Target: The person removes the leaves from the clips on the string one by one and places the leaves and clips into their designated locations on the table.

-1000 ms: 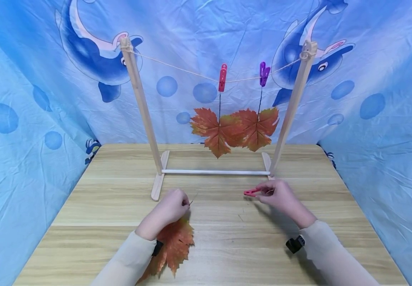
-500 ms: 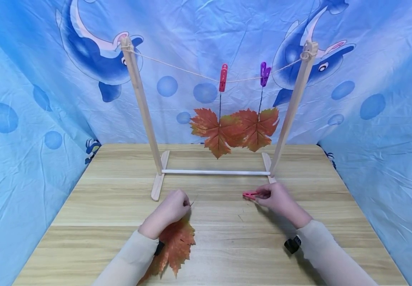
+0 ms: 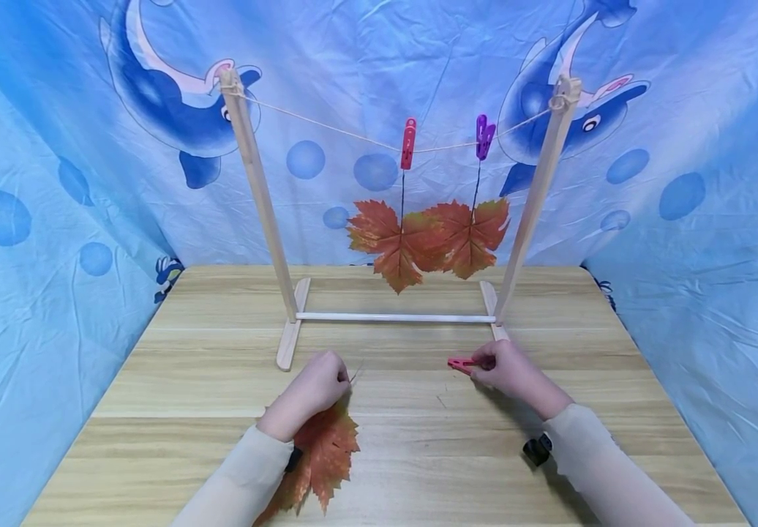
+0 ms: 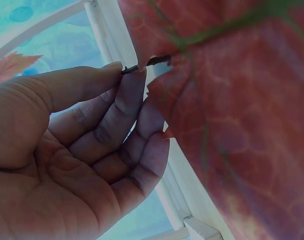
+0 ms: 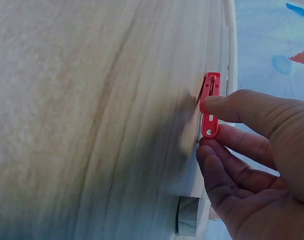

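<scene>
My left hand pinches the dark stem of an artificial maple leaf between thumb and forefinger. The orange-red blade hangs below the hand, partly hidden by wrist and sleeve in the head view; its underside fills much of the left wrist view. On the right, my right hand holds a red clothespin by its handle end, thumb on one side. The clothespin's nose points left, low over the table. In the right wrist view the clothespin lies along the thumb tip.
A wooden stand with two posts and a white crossbar spans the table. Its string carries a red clothespin and a purple clothespin, each with a maple leaf hanging. A blue dolphin-print cloth surrounds the table.
My right hand has come slightly down and toward me with the clothespin, whose nose has turned a little. My left hand and its leaf have barely moved.
</scene>
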### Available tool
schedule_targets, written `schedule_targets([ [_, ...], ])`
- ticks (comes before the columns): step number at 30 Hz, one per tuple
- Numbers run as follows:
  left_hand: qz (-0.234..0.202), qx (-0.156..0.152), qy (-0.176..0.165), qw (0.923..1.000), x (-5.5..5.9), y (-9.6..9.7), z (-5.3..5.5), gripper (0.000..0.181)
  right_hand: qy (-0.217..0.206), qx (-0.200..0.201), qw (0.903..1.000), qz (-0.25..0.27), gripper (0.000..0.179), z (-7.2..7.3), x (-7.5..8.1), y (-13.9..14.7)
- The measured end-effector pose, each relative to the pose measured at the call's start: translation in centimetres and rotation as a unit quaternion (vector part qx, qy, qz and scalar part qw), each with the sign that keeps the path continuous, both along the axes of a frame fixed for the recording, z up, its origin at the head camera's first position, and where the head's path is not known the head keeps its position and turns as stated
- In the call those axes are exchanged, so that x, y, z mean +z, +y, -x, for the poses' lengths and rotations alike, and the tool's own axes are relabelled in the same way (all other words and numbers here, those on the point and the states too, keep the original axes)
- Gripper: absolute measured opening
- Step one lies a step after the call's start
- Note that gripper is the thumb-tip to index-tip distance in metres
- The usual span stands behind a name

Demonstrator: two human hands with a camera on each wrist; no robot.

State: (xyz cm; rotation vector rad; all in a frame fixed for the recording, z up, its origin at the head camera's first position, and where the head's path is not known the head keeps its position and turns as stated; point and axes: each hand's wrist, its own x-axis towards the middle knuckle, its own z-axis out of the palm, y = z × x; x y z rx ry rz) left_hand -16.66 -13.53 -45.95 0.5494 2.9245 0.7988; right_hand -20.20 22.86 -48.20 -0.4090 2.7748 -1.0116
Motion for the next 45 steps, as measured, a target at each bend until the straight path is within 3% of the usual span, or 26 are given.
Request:
schedule_targets([
  [8,0.0,0.01,-0.027,0.9996,-0.2,0.0,0.0,0.026,0.002,0.0,1.0,0.001,0.02,0.0,0.0,0.0],
  [17,0.0,0.015,-0.022,0.9997,-0.4,-0.1,0.0,0.025,0.012,0.006,0.9999,-0.001,0.026,0.0,-0.1,0.1],
  [23,-0.022,0.032,-0.037,0.9985,0.0,-0.2,0.1,0.015,0.009,0.0,0.9998,0.02,0.036,-0.1,0.4,0.3],
  [29,-0.071,0.033,-0.017,0.9968,0.8,-0.3,0.3,0.005,0.013,-0.003,0.9989,0.044,0.041,-0.3,1.3,0.3],
  [35,-0.163,0.044,0.009,0.9855,1.7,-0.2,0.4,0.011,0.031,-0.014,0.9973,0.065,0.039,-0.9,2.6,-0.2],
  [41,-0.236,0.054,0.066,0.968,3.3,0.1,0.2,0.011,0.063,-0.011,0.9921,0.108,0.033,-1.4,4.1,-0.9],
  [45,-0.265,0.054,0.069,0.9601,4.2,0.4,0.2,0.014,0.075,-0.005,0.9901,0.118,0.031,-1.7,5.2,-1.4],
])
